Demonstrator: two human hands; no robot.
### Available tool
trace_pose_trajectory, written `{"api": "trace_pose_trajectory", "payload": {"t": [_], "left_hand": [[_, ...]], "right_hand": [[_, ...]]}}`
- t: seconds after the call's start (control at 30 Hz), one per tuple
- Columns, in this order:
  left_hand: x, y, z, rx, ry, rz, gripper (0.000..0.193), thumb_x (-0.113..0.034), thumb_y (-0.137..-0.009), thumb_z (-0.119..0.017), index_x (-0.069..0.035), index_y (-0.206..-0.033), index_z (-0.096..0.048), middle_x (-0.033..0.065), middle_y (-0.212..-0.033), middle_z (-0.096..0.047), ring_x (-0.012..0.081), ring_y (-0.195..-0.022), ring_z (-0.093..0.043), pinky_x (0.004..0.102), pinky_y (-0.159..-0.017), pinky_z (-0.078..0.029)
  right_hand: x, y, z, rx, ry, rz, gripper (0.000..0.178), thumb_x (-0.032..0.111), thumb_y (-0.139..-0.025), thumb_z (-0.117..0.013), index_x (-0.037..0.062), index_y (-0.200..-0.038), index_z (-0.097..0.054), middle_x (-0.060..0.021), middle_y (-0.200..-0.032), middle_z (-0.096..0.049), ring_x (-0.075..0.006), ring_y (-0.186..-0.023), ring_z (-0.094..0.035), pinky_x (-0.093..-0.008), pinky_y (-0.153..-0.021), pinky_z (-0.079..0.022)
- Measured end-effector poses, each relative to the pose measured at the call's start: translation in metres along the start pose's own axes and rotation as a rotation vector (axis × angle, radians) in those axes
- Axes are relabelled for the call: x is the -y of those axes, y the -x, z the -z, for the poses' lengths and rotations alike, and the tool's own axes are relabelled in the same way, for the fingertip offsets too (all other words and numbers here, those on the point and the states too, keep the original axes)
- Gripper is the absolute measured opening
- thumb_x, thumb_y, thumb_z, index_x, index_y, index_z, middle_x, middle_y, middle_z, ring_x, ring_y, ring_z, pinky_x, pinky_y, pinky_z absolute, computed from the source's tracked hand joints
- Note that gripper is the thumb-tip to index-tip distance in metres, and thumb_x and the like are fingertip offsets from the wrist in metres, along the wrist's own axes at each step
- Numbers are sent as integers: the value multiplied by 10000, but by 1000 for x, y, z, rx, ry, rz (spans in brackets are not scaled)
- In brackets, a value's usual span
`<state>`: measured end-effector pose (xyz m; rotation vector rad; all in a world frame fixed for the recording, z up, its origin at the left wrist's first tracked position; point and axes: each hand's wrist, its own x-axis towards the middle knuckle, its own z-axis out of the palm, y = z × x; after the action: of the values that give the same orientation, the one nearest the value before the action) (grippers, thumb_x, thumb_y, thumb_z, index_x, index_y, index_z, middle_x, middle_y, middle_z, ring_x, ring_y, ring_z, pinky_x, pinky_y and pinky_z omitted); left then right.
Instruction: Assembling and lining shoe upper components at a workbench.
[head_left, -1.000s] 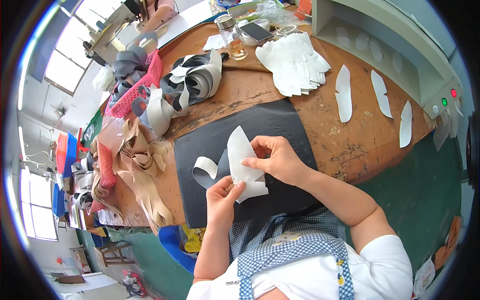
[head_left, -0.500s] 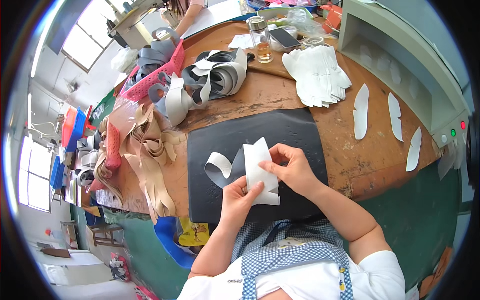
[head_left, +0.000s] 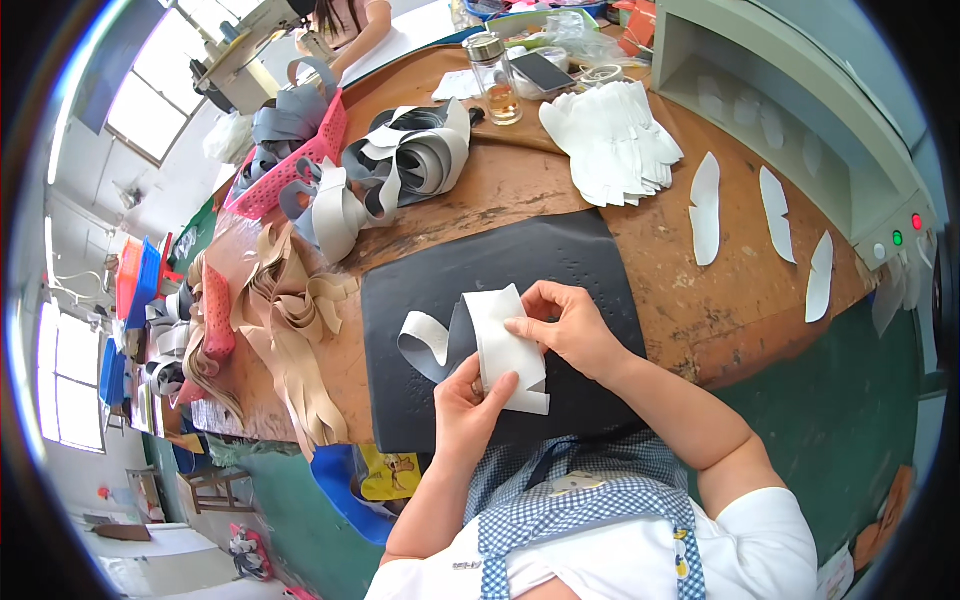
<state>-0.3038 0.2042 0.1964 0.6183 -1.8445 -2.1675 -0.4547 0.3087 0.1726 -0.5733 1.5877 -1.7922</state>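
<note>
Over the black mat (head_left: 590, 260), both my hands hold a white cut piece (head_left: 508, 345) with a notched lower end. My left hand (head_left: 466, 408) pinches its lower left part, thumb on top and fingers underneath. My right hand (head_left: 568, 325) grips the right edge near the top, thumb lying on the white face. A grey strip with a white reverse (head_left: 425, 345) comes out from under the piece on the left and curls over the mat. Whether the strip and the white piece are joined is hidden by the overlap.
A fanned pile of white pieces (head_left: 615, 145) lies beyond the mat, and a white cut piece (head_left: 706, 210) lies to its right. Grey strip coils (head_left: 425, 150), beige strips (head_left: 285, 320) and a pink basket (head_left: 310, 160) are leftward. A glass bottle (head_left: 497, 80) stands behind; a machine housing (head_left: 800, 110) borders the right.
The whole view has shifted slightly. The white piece's upper edge now looks broader and squarer, its pointed tip gone; both hands keep their grip.
</note>
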Motion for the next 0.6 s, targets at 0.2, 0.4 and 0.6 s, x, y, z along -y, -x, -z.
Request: {"api": "trace_pose_trajectory", "payload": {"t": [0.2, 0.4, 0.6], "left_hand": [[-5, 0, 3, 62, 78, 59, 354, -61, -879, -690, 69, -1191, -587, 80, -1042, -677, 100, -907, -640, 225, -805, -507], [-8, -4, 9, 77, 87, 135, 300, -68, -871, -703, 66, -1129, -626, 60, -973, -690, 80, -843, -637, 220, -758, -505], [-53, -40, 52, 375, -618, -18, 231, -104, -869, -695, 35, -1047, -648, 42, -854, -690, 103, -690, -620, 239, -645, -476]], "right_hand": [[9, -10, 5, 27, -331, -303, 561, 100, -807, -764, 9, -1249, -431, -121, -972, -648, -169, -821, -647, -297, -675, -537], [12, -14, 14, -93, -251, -34, 542, 25, -774, -766, 8, -1219, -458, -62, -812, -660, -124, -733, -645, -252, -593, -520], [10, -7, 38, -396, 151, 160, 340, 158, -921, -644, 19, -1192, -493, -92, -816, -665, -142, -705, -655, -267, -618, -538]]}}
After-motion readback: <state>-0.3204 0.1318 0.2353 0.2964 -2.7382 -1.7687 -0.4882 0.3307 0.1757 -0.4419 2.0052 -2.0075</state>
